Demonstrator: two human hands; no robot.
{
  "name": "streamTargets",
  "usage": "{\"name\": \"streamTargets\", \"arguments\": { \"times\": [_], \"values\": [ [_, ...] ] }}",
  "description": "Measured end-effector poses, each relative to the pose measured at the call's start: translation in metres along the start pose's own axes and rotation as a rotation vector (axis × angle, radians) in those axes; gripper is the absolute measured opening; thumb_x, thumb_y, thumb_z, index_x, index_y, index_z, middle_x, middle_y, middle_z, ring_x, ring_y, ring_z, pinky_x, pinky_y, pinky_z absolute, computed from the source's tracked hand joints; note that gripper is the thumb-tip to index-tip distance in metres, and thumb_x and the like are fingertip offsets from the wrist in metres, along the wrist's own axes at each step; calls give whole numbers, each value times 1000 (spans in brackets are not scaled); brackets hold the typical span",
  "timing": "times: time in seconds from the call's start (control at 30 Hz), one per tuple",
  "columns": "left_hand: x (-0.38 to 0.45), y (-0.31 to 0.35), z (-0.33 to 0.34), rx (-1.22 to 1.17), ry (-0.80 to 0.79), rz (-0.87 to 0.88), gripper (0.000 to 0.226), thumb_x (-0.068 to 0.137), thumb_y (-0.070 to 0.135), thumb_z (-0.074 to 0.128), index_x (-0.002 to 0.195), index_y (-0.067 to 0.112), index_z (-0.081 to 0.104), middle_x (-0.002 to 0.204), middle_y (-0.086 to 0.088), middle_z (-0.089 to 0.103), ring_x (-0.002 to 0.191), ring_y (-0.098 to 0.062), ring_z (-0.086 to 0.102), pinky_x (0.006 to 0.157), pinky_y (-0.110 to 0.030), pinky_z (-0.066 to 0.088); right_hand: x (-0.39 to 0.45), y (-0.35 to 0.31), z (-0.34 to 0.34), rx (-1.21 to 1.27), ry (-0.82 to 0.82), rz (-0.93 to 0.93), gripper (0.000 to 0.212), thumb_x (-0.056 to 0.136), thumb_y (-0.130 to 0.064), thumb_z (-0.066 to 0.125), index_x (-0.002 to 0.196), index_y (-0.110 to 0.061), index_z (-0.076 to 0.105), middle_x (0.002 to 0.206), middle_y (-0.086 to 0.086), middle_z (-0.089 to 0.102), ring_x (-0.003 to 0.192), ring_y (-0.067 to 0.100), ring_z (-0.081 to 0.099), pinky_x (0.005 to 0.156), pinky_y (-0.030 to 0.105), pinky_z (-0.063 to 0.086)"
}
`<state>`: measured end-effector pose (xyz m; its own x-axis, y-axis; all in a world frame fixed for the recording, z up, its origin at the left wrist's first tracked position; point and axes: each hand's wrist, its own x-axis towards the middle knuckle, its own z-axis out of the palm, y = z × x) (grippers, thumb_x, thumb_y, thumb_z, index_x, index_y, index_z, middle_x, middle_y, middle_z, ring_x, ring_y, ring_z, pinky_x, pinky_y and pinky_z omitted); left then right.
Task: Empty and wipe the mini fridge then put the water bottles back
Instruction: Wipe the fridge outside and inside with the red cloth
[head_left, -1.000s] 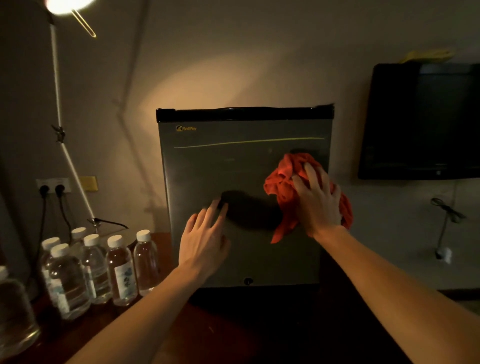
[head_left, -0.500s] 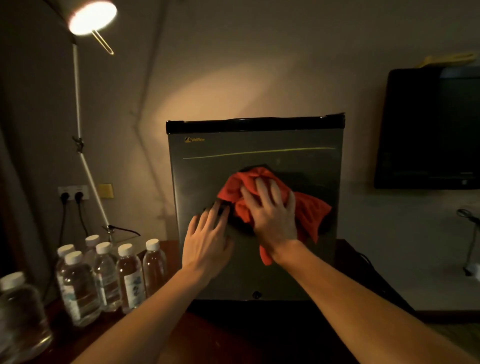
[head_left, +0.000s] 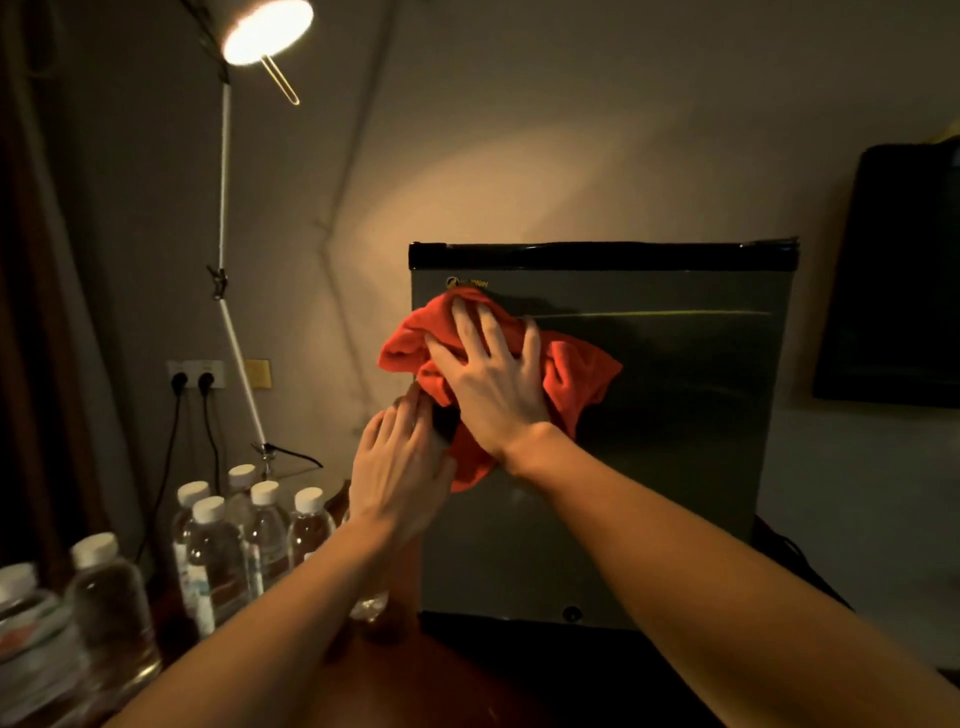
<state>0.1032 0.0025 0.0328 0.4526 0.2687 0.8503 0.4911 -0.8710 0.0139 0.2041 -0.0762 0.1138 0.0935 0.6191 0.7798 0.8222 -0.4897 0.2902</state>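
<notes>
Mini fridge (head_left: 649, 467): stands upright on a dark wooden surface (head_left: 467, 686) with its closed grey door facing the camera, taller than wide, a black strip along the top edge.
Television (head_left: 904, 270): a dark screen mounted on the wall to the right of the fridge.
Lamp (head_left: 265, 28): lit, on a thin white jointed arm at upper left, head aimed down and to the right.
Water bottles (head_left: 260, 535): a cluster standing upright, white caps up, on the surface left of the fridge; bigger bottles sit at the bottom-left corner.
Red cloth (head_left: 576, 374): bunched against the upper-left part of the door, its spread running roughly left to right, one corner hanging down.
Right hand (head_left: 493, 379): fingers spread and straight, palm pressing the cloth flat onto the door, fingertips pointing up.
Left hand (head_left: 400, 467): fingers extended together, resting at the fridge's left edge just below the cloth, holding nothing.
Wall sockets (head_left: 195, 375): two black plugs inserted, cables trailing down.
</notes>
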Motion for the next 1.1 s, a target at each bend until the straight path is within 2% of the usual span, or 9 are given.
{"name": "streamTargets", "arguments": {
  "times": [0.1, 0.2, 0.33, 0.47, 0.57, 0.67, 0.83, 0.97, 1.1],
  "values": [
    [4, 10, 4, -40, -36, -17, 71, 77, 33, 62, 141, 6, 44, 145, -18, 47, 130, -33, 49, 107, -42, 40, -8, 26, -4, 4, -36, 6, 51, 100, -24, 37, 149, -38, 29, 162, 6, 10, 149, 30, 6, 108, 69, 10],
    [6, 25, 7, -50, -95, 24, 73, 83, 39, 54, 148, 9, 38, 153, -13, 40, 138, -30, 41, 113, -42, 33, -16, 54, -15, 15, -16, 93, 52, 98, -19, 42, 147, -37, 34, 161, 4, 17, 148, 29, 11, 106, 67, 21],
    [5, 46, 8, -30, -150, 85, 76, 83, 39, 58, 150, 12, 36, 155, -11, 36, 138, -31, 41, 114, -44, 35, -37, 109, -24, -3, -12, 214, 54, 98, -21, 44, 147, -37, 32, 159, 4, 20, 146, 30, 16, 104, 67, 29],
    [2, 66, 11, -55, -171, 123, 75, 86, 37, 61, 151, 13, 34, 159, -7, 30, 137, -28, 40, 113, -46, 36, -72, 176, -33, 53, 3, 384, 52, 100, -40, 39, 150, -41, 25, 162, 0, 13, 147, 28, 12, 108, 66, 24],
    [3, 78, 13, -57, -191, 152, 73, 89, 40, 55, 153, 16, 30, 161, -4, 24, 141, -25, 35, 114, -43, 33, -94, 203, -37, 99, 57, 493, 50, 102, -37, 33, 151, -38, 25, 162, 0, 13, 147, 30, 12, 108, 67, 23],
    [3, 85, 15, -42, -218, 173, 73, 92, 43, 50, 155, 19, 25, 163, -2, 17, 144, -24, 30, 116, -42, 30, -87, 189, -36, 147, 81, 534, 50, 102, -37, 33, 152, -36, 24, 162, 1, 11, 148, 30, 9, 110, 67, 19],
    [-1, 80, 11, -15, -240, 148, 75, 87, 44, 40, 155, 16, 26, 163, -2, 18, 146, -22, 27, 118, -41, 25, -49, 123, -27, 62, 42, 335, 62, 97, -22, 48, 153, -31, 24, 162, 5, 13, 148, 29, 11, 112, 64, 18],
    [-8, 63, 9, 21, -266, 121, 77, 87, 50, 35, 156, 17, 23, 163, -1, 18, 150, -19, 19, 122, -37, 15, -29, 75, -20, 11, 19, 149, 60, 96, -10, 47, 151, -29, 29, 161, 3, 17, 148, 25, 14, 110, 58, 19],
    [-10, 61, 5, 26, -294, 109, 77, 89, 50, 45, 156, 18, 23, 163, -1, 19, 150, -18, 18, 122, -38, 17, -32, 98, -21, 12, 32, 109, 59, 96, -12, 47, 150, -31, 31, 159, 1, 25, 145, 25, 21, 109, 55, 25]
  ]
}}
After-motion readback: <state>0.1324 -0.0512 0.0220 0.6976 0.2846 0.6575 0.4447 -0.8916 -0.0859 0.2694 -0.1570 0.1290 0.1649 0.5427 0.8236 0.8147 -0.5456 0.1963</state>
